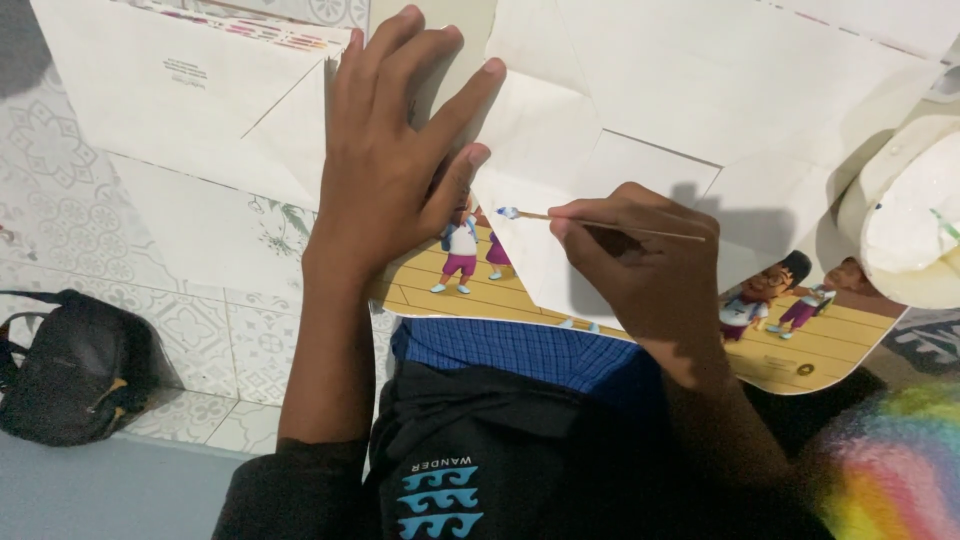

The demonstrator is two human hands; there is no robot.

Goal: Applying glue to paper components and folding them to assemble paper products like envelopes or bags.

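Left hand (395, 150) flat on paper sheet (640, 120), right hand (640, 260) pinching brush (600, 222)

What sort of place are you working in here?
Probably a home floor, not a workshop: pale patterned floor tiles, a black fabric bag lying on them, and white folded paper sheets spread out across the lap.

**Tight quarters around the brush tip**

Left hand (395, 150) lies flat on the folded white paper (600, 110), blocking the way in from the left. Right hand (640, 265) crowds the middle. White cloth bundle (905, 215) walls off the right edge. Open room shows on the patterned floor tiles (200, 270), beside the black bag (75, 365).
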